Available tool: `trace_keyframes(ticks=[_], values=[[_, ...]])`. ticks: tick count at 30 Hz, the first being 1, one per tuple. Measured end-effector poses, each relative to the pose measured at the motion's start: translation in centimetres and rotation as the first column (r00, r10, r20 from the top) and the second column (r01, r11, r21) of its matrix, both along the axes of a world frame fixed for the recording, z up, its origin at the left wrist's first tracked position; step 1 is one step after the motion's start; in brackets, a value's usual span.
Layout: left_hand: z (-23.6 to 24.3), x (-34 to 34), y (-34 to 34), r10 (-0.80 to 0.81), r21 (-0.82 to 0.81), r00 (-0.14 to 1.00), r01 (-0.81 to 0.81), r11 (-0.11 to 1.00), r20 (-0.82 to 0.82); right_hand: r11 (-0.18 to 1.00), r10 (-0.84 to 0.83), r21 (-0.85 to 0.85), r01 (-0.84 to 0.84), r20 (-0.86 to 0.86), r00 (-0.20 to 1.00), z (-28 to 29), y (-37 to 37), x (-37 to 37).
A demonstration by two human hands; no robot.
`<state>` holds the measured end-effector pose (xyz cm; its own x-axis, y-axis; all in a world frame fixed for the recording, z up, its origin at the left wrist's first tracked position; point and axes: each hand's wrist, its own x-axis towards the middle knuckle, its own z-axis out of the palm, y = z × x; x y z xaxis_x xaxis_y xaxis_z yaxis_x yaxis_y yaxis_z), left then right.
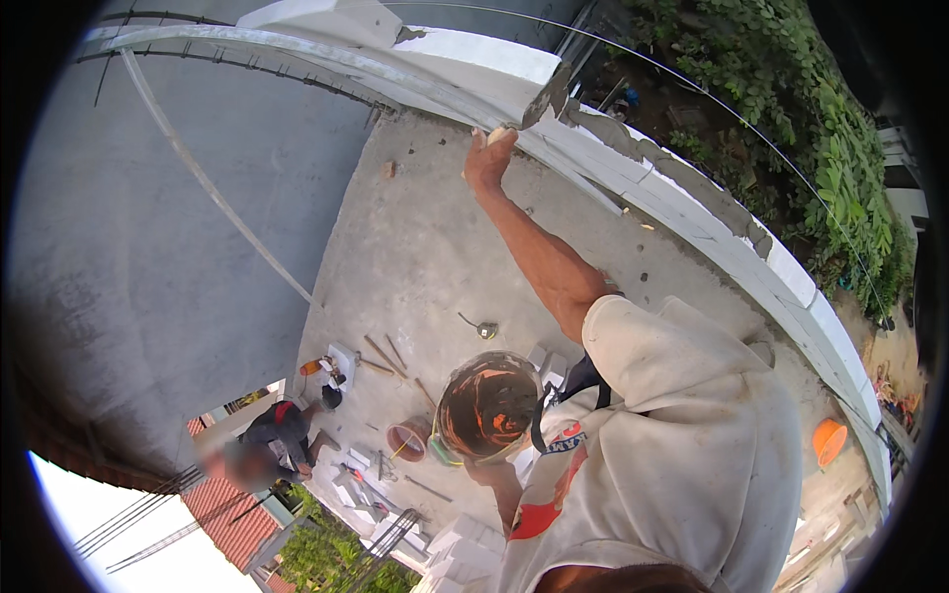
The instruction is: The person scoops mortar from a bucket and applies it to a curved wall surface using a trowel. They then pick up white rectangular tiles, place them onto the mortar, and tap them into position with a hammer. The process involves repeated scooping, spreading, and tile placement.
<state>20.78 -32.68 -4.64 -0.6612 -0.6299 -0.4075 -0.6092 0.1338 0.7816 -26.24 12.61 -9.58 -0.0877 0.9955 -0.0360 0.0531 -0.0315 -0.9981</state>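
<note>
My right hand [489,158] is stretched out to the white block wall, closed around the wooden handle of a trowel [501,135]. Its grey, mortar-smeared blade is against the end of an upper white block [484,64]. Grey mortar [633,140] lies along the top of the lower course beside it. Low down near my body, my left hand [486,474] grips the edge of a round bucket [444,395]; its fingers are partly hidden. Grey mortar coats the bucket's inside, with orange patches showing.
On the concrete floor [425,247] are a tape measure [484,329], several sticks, a smaller bucket [407,442] and white block pieces [465,544]. Another person [282,430] crouches at lower left near an orange power tool [312,367]. A long pole [213,188] leans on the grey wall.
</note>
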Motion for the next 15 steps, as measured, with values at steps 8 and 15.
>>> trace_keyframes(ticks=[8, 15], values=[[0.4, -2.4, 2.3, 0.23, 0.181, 0.965, -0.205, 0.962, -0.125, 0.871, 0.192, -0.355, -0.338, -0.388, 0.901, 0.0, -0.6, 9.8], [-1.8, -2.5, 2.2, 0.194, 0.321, 0.966, -0.132, 0.938, -0.169, 0.847, 0.376, -0.27, -0.458, -0.305, 0.875, 3.5, 2.7, 11.3]])
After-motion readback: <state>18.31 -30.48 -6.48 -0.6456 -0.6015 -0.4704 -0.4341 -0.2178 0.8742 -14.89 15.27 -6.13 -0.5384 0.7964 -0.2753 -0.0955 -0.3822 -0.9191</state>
